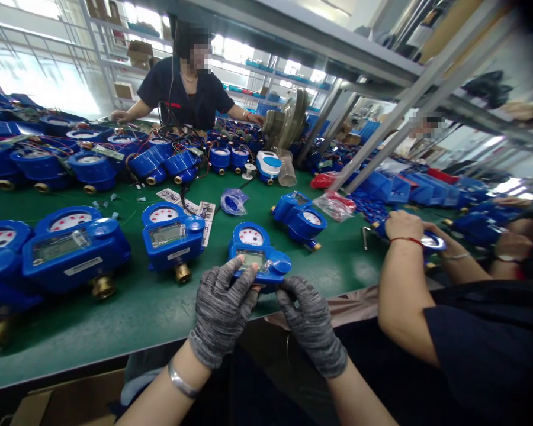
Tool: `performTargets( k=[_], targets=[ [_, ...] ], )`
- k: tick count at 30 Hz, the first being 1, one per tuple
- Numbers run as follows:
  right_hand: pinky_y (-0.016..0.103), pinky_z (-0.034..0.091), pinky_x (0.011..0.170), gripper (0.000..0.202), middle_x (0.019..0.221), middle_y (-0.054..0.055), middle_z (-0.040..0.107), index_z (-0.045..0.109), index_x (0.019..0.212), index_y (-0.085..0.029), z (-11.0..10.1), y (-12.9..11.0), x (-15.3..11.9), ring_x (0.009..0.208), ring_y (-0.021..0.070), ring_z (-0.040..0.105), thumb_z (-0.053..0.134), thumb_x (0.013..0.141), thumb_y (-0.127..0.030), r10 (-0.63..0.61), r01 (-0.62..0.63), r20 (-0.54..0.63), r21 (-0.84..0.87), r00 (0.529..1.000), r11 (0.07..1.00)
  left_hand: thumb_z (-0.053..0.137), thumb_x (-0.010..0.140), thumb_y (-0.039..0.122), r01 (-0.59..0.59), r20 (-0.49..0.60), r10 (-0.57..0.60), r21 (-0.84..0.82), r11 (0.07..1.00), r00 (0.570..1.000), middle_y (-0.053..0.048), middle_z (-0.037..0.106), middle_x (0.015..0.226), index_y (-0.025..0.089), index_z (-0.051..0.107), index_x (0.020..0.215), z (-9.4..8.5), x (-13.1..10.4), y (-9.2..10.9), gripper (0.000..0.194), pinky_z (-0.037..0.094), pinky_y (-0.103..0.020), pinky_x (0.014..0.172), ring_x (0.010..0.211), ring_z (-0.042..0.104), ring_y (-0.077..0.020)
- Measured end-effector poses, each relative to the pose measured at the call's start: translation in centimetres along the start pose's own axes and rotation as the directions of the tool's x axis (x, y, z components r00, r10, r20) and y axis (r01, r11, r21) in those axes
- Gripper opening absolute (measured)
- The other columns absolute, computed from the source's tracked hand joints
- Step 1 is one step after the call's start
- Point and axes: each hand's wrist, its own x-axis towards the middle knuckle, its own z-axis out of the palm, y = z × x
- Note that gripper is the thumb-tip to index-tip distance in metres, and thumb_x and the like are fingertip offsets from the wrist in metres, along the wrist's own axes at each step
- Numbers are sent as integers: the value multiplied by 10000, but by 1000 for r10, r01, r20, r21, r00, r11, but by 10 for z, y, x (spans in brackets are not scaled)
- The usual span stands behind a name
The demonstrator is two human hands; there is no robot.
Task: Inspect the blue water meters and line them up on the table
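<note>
A blue water meter [252, 238] with a white dial and a small display is in front of me near the table's edge. My left hand [224, 305], in a grey knitted glove with bare fingertips, grips it from the front, two fingertips lying on the display. At the meter's lower right corner, under its round knob, my right hand [311, 322] is closed in the same kind of glove; its fingertips are partly hidden. Another blue meter [173, 239] stands upright to the left, its brass fitting towards me. Behind to the right sits one more meter [298, 218].
Larger-looking meters [73, 251] line the left side of the green table [160, 313]. Rows of wired meters [91, 168] fill the back. A plastic-wrapped blue part [233, 202] and printed label strips [206, 222] lie mid-table. Close on my right, a co-worker's hands [404, 228] handle another meter.
</note>
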Motion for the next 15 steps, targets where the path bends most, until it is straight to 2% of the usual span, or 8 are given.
performTargets(
  k=[5, 9, 11, 13, 15],
  targets=[
    [372, 556, 781, 208, 973, 82, 672, 641, 1115, -215, -6, 5, 2, 872, 232, 638, 494, 967, -224, -143, 146, 53, -68, 988, 987, 650, 874, 223, -5, 0, 5, 14, 1000, 1000, -111, 630, 1233, 221, 607, 1215, 0, 0, 1, 343, 512, -392, 826, 1064, 612, -254],
    [412, 562, 797, 267, 1006, 112, 693, 652, 1162, -190, -7, 13, -11, 909, 257, 643, 489, 952, -166, -262, 280, 123, -164, 957, 946, 658, 870, 229, -9, 8, 9, 22, 1000, 1000, -110, 628, 1237, 223, 603, 1222, 0, 1, 1, 356, 505, -394, 828, 1065, 609, -257],
    [457, 556, 835, 298, 1053, 129, 700, 650, 1183, -183, -10, 14, -17, 956, 280, 649, 484, 939, -142, -284, 306, 145, -168, 948, 937, 660, 870, 230, -11, 12, 10, 17, 1000, 1000, -110, 624, 1246, 220, 598, 1228, 0, 1, 1, 364, 503, -396, 832, 1068, 609, -259],
    [478, 550, 858, 296, 1081, 135, 700, 657, 1175, -187, -14, 12, -17, 986, 288, 653, 480, 939, -162, -202, 217, 149, -90, 968, 972, 654, 874, 227, -24, 17, 24, 15, 1000, 1000, -113, 623, 1248, 216, 592, 1232, 0, 2, 2, 364, 502, -395, 831, 1075, 608, -258],
    [448, 555, 861, 256, 1070, 123, 705, 669, 1133, -193, -17, 8, -12, 983, 269, 663, 499, 946, -235, 15, -32, 178, 95, 984, 995, 650, 877, 224, -30, 14, 30, 20, 999, 999, -118, 623, 1243, 212, 592, 1227, 1, 2, 2, 354, 504, -396, 830, 1075, 607, -257]
  ],
)
